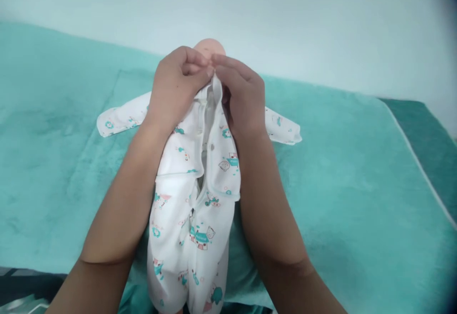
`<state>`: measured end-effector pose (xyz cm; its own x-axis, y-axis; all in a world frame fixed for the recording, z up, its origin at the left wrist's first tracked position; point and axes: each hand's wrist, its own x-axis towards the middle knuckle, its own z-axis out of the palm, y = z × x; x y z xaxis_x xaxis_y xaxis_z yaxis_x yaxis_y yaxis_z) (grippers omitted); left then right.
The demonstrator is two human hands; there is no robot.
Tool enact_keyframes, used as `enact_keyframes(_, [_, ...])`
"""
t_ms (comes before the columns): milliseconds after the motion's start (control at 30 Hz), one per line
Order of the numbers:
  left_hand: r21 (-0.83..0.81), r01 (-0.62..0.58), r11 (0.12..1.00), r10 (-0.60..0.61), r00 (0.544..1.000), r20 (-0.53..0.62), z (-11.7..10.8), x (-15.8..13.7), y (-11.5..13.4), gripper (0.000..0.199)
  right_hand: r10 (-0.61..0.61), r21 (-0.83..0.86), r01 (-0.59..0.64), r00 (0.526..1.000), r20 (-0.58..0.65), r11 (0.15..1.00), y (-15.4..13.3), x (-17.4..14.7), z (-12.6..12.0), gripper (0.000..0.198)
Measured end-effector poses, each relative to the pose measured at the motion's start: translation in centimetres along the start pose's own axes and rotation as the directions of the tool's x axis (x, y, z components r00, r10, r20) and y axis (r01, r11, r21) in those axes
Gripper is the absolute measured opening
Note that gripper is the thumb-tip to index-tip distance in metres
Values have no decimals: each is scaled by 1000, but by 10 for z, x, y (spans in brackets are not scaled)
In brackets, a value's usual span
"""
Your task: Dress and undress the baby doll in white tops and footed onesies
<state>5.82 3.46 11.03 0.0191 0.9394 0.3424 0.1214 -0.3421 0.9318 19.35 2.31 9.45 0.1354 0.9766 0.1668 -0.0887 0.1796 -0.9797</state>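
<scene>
A baby doll [209, 45] lies on its back, its head at the far end and partly covered by my hands. It wears a white printed baby outfit [182, 150], with a top over matching trousers. The top's front gapes down the middle, and a small snap shows on the right flap. My left hand [182, 76] is closed at the collar, thumb and fingers pinching near the doll's neck. Opposite it, my right hand [243, 83] pinches the top edge of the right front flap. Both sets of fingertips nearly meet below the doll's face.
A teal plush blanket [339, 171] covers the surface under the doll. Its darker folded part [421, 133] lies at the right. Behind rises a pale wall [285, 19]. The doll's sleeves spread out to both sides, and its legs reach the near edge.
</scene>
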Motion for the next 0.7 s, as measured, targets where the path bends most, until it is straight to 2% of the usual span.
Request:
enact_keyframes(100, [-16, 38, 999, -38, 999, 14, -1, 2, -5, 14, -22, -98, 25, 999, 38, 995, 5, 3, 1, 16])
enact_keyframes(167, [-30, 68, 997, -67, 997, 24, -1, 2, -4, 13, -56, -164, 58, 998, 19, 985, 9, 5, 1, 21])
enact_keyframes(300, [-80, 111, 991, -110, 994, 22, 0, 1, -3, 16, -119, -200, 112, 993, -21, 973, 14, 8, 1, 17])
enact_keyframes(433, [-101, 108, 989, -106, 994, 20, -1, 1, -6, 22, -89, -137, 88, 996, 4, 987, 17, 9, -1, 10])
enact_keyframes(700, [-63, 82, 995, -78, 995, 62, -2, 0, -9, 21, 11, -30, -9, 999, 50, 1000, 13, 10, -6, 12])
